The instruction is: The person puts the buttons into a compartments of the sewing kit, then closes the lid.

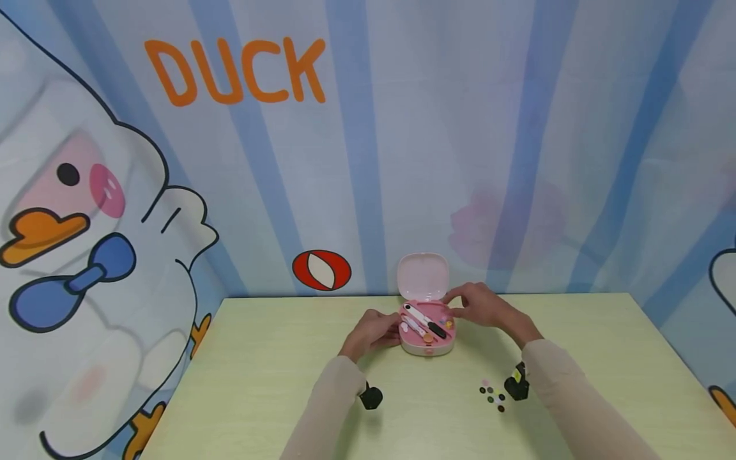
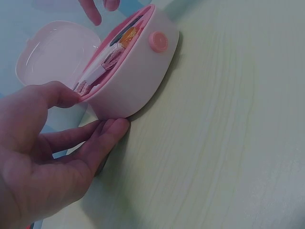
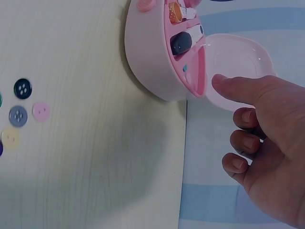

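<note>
A pink and white sewing box (image 1: 427,348) stands on the table with its pink lid (image 1: 423,276) raised at the back. My left hand (image 1: 374,332) holds the box's left side, thumb at the upper rim and fingertips low against the wall, as the left wrist view shows. My right hand (image 1: 480,305) is at the back right corner, near the hinge side. In the right wrist view its thumb (image 3: 238,88) stretches in front of the lid and the other fingers hang loosely bent, holding nothing. Inside the box lie a white tool with a black end (image 3: 181,43) and an orange piece (image 2: 127,37).
Several loose buttons (image 3: 18,116) lie on the table (image 1: 276,383) to the right front of the box. A black device (image 1: 517,383) sits by the right sleeve, another (image 1: 371,397) by the left. Behind the table's back edge hangs a printed duck curtain (image 1: 402,128).
</note>
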The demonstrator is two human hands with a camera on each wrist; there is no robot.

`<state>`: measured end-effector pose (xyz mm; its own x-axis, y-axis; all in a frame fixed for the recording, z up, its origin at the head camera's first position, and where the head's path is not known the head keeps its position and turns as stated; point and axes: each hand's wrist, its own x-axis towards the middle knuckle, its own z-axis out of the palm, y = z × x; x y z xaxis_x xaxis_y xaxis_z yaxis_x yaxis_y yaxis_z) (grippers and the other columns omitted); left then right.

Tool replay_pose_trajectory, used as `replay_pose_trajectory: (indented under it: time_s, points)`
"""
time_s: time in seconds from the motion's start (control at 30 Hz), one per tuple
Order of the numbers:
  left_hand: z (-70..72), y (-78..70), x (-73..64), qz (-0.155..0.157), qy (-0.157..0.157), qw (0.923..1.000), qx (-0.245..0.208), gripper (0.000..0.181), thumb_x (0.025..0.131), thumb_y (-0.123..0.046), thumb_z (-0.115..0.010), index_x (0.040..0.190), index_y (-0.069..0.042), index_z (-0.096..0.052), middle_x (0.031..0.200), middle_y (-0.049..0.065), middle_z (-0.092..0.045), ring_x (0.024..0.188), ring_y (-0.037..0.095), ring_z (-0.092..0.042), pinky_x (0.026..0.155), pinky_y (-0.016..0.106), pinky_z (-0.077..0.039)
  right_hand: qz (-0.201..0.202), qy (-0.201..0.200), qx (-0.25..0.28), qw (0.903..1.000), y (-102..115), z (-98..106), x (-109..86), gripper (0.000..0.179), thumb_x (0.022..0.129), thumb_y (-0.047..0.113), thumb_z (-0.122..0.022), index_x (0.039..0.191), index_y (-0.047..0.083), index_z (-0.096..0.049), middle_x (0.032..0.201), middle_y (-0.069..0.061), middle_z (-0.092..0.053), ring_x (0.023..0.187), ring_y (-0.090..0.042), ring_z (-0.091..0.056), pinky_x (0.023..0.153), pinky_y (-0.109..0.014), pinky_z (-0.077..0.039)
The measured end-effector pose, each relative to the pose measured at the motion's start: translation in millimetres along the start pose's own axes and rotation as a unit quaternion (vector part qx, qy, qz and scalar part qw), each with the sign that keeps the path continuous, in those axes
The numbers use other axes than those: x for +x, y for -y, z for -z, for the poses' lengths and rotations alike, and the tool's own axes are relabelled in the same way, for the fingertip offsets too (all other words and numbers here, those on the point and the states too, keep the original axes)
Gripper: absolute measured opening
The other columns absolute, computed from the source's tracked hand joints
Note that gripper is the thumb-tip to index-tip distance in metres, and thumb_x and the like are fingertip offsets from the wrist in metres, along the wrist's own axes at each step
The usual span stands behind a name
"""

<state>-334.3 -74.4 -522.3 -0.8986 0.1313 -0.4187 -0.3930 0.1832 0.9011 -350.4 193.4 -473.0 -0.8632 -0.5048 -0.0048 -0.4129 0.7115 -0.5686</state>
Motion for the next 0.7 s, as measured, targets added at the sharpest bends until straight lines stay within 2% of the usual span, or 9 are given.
replay_pose_trajectory:
  time_s: [0.33,0.47,0.7]
  points:
    - [1.2,0.6,1.5,0.006,-0.004,0.9999,0.008,0.03,0.1,-0.022,-0.065,0.114,0.005,-0.069,0.095,0.011,-0.074,0.079,0.016,-0.07,0.082,0.033,-0.063,0.023,-0.007,-0.006,0.9997,-2.1,3.5,-28.9,0.029,0.097,0.013,-0.073,0.124,0.004,-0.072,0.065,0.004,-0.047,0.06,-0.012,-0.04,0.054,-0.026,-0.033]
    - [1.1,1.4,3.4,0.007,-0.007,0.9999,0.011,0.03,0.1,-0.023,-0.065,0.114,0.004,-0.069,0.094,0.011,-0.074,0.079,0.016,-0.07,0.081,0.032,-0.063,0.043,-0.008,-0.021,0.9988,-1.1,-0.3,-43.7,0.03,0.097,0.015,-0.074,0.125,0.006,-0.072,0.064,0.006,-0.047,0.059,-0.009,-0.039,0.054,-0.025,-0.033]
    - [0.3,3.6,6.1,0.007,-0.009,0.9998,0.018,0.03,0.1,-0.024,-0.065,0.114,0.003,-0.068,0.094,0.011,-0.074,0.079,0.016,-0.07,0.08,0.031,-0.063,0.038,0.002,-0.014,0.9992,-5.9,-12.1,-70.2,0.03,0.096,0.018,-0.075,0.125,0.009,-0.071,0.065,0.008,-0.043,0.059,-0.006,-0.036,0.053,-0.024,-0.03]
